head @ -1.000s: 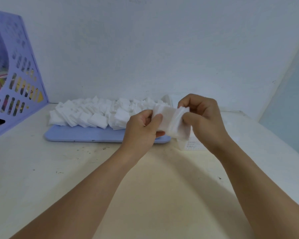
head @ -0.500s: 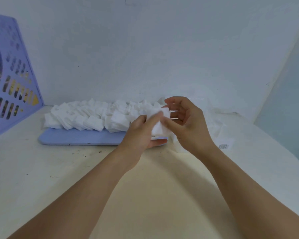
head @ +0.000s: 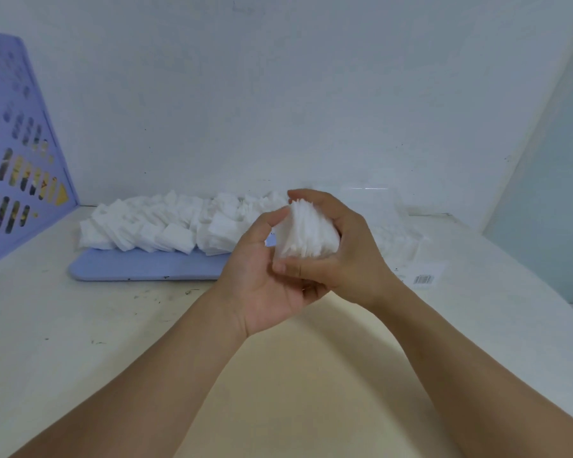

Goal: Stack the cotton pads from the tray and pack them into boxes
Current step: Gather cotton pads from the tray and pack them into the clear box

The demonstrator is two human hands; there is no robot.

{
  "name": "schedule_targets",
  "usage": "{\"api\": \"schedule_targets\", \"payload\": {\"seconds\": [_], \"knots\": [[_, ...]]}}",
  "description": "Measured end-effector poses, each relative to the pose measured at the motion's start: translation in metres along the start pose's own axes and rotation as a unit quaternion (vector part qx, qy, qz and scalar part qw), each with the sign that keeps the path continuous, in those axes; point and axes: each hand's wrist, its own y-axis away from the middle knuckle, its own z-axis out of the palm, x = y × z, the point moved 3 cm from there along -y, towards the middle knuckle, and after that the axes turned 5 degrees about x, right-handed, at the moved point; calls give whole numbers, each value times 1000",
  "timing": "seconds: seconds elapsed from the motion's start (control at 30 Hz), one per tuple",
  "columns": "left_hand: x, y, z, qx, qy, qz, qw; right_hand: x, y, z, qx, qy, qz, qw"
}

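Both hands meet above the surface [head: 80, 325], closed around one stack of cotton pads [head: 306, 234]; the left hand [head: 267, 279] cups it from below and the side, palm turned up, thumb raised against the stack's left face; the right hand [head: 341, 249] curls over the top and right side, its thumb pressed along the bottom edge, so the fanned edges of the pads show between the two. Just behind the hands lies a blue tray [head: 139, 267], flat on the surface and heaped along its far side with loose cotton pads [head: 166, 223] in overlapping rows; its right end is hidden by the hands. To the right of the hands stands a clear plastic box [head: 391, 226], hard to make out against the white wall, with more white pads seemingly inside it and a barcode label [head: 424, 280] at its near corner. At the far left a purple perforated file rack [head: 17, 180] stands against the wall.
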Motion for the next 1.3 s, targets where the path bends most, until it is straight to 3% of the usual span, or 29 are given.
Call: {"api": "schedule_targets", "payload": {"seconds": [0.17, 0.37, 0.53, 0.63, 0.77, 1.3], "knots": [[2, -3, -1, -7, -20, 5, 1000, 1, -2, 0, 11, -18, -14, 1000], [9, -2, -4, 68, -175, 86, 978, 5, -1, -1, -32, 140, -41, 989], [11, -2, -10, 54, -133, 41, 989, 7, -3, -1, -53, 41, -7, 998], [10, 0, -7, 26, -112, 26, 993, 7, -4, -3, -37, 68, -16, 997], [6, 1, -9, 53, -143, 11, 988, 7, -1, 2, -67, 95, -27, 993], [3, -2, -15, 19, -178, -21, 984, 6, 3, 10, -140, 126, -52, 981]]}}
